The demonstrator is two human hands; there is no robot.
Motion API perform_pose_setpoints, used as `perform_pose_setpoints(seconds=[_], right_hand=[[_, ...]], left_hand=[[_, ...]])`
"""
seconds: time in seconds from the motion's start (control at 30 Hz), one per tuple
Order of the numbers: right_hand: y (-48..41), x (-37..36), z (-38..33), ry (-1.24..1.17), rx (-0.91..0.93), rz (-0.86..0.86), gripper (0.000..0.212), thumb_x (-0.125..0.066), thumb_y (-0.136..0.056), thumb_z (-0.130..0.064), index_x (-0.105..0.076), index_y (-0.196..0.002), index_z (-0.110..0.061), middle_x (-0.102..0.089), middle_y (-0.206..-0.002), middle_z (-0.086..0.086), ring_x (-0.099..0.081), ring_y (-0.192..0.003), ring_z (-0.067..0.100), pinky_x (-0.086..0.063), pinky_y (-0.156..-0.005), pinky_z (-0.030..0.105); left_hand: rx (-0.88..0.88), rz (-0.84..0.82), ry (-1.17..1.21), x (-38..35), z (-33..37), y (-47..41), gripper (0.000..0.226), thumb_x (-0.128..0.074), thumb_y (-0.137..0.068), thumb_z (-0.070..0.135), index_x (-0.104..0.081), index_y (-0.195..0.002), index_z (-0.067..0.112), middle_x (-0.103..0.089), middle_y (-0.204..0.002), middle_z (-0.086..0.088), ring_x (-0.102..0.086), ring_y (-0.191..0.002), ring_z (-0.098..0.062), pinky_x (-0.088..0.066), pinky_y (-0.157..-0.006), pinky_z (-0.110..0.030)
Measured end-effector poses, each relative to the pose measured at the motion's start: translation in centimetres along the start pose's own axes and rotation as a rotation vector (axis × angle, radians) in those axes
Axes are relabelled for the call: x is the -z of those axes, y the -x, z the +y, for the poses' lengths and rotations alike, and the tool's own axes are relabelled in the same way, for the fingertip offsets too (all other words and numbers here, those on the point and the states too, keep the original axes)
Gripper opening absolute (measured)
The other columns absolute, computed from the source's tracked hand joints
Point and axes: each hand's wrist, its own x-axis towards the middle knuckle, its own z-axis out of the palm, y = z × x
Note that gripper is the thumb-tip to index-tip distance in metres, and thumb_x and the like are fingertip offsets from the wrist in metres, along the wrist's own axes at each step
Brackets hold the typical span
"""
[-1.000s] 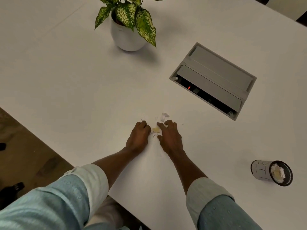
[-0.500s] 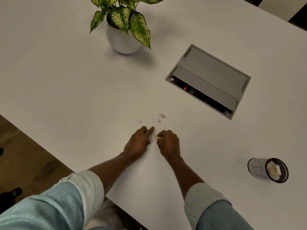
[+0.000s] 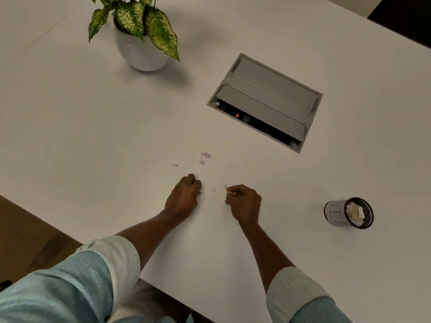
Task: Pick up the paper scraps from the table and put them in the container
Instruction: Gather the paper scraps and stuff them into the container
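Several small pale paper scraps point(image 3: 203, 158) lie on the white table point(image 3: 93, 127) just beyond my hands, and one tiny scrap point(image 3: 213, 189) lies between them. My left hand point(image 3: 184, 197) is a closed fist on the table with a bit of paper showing at its fingertips. My right hand point(image 3: 245, 201) is also closed, pinching a yellowish scrap point(image 3: 225, 188) that sticks out at the thumb. The container point(image 3: 348, 213), a small white cup with a dark rim, stands at the right with scraps inside, well apart from my right hand.
A potted plant point(image 3: 140, 50) in a white pot stands at the far left. A grey cable box point(image 3: 265, 101) with a red light is set into the table at the far right. The table's near edge runs diagonally below my forearms.
My hands, together over the scraps a second ago, have closed into fists and drawn apart. The right hand has moved rightward with a yellowish scrap.
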Motion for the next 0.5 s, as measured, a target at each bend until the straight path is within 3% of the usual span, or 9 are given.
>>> perform_pose_setpoints(seconds=[0.2,0.5], right_hand=[[1.6,3.2,1.2,-0.128,-0.033,0.088,0.015,-0.078,-0.081,-0.008,-0.077,-0.085,-0.023,-0.075,-0.069,-0.004,-0.075,-0.064,0.010,-0.063,-0.078,0.043],[3.5,12.1,3.3,-0.354,-0.073,0.296,0.016,-0.080,-0.083,-0.005,-0.078,-0.085,-0.021,-0.077,-0.072,-0.002,-0.077,-0.066,0.016,-0.065,-0.077,0.046]], left_hand=[[-0.023,0.001,0.055,0.5,1.5,-0.3,0.009,-0.063,-0.085,-0.006,-0.064,-0.085,0.003,-0.062,-0.093,-0.011,-0.061,-0.082,-0.035,-0.051,-0.071,-0.043],[-0.046,0.091,0.352,-0.7,14.2,-2.3,0.007,-0.075,-0.090,0.011,-0.070,-0.085,0.011,-0.065,-0.086,0.000,-0.058,-0.074,-0.017,-0.044,-0.070,-0.029]])
